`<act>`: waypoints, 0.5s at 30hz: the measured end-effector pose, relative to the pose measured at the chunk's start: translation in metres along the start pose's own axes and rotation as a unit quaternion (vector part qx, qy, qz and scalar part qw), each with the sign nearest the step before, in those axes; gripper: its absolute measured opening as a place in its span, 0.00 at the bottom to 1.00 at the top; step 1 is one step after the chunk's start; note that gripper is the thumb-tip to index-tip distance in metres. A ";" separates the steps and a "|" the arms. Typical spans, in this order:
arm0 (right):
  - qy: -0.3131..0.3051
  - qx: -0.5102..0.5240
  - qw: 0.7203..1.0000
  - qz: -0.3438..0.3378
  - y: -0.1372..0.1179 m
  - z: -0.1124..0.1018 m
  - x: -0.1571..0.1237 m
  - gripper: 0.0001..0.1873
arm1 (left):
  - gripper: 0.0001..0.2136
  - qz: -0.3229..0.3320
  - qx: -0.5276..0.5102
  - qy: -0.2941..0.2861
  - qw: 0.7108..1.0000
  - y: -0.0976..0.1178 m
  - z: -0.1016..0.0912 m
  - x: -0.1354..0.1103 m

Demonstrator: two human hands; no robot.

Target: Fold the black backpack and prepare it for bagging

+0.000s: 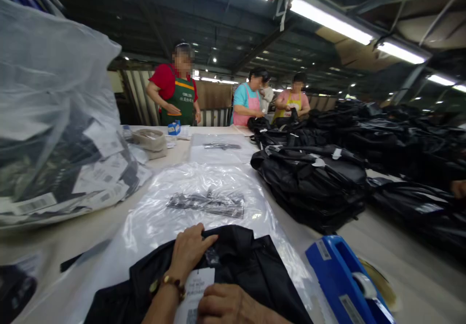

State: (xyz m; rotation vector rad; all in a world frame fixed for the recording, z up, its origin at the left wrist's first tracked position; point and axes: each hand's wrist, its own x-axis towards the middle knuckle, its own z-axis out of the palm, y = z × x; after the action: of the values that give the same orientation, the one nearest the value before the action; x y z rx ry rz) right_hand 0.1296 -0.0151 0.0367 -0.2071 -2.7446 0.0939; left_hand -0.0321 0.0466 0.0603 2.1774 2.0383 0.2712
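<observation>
Lying folded at the near edge of the pale worktable (pixel 400 246), the black fabric garment (pixel 240 265) runs its long axis roughly left to right, its upper fold toward the far side. It sits on a clear, crinkled plastic bag (pixel 204 188) whose length stretches away from the camera. The left hand (pixel 187 251) presses flat on the cloth, fingers spread and gripping nothing; the right hand (pixel 227 307) rests by a white paper hang tag (pixel 196 285) (whether it pinches the tag, I cannot tell). A blue plastic tape dispenser (pixel 342 280) crowds the right; glossy black folded garments (pixel 313 178) pile beyond. Bare tabletop lies to the left.
</observation>
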 end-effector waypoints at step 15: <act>0.161 -0.337 0.754 0.541 -0.010 -0.142 -0.293 0.25 | 0.15 0.024 0.001 -0.026 0.999 -0.003 -0.002 0.001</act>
State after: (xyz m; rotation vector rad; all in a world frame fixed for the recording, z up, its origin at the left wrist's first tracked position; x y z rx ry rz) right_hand 0.4508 -0.0658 0.0600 -1.7746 -1.8343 -0.5736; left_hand -0.0349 0.0481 0.0615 2.2129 1.9624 0.2170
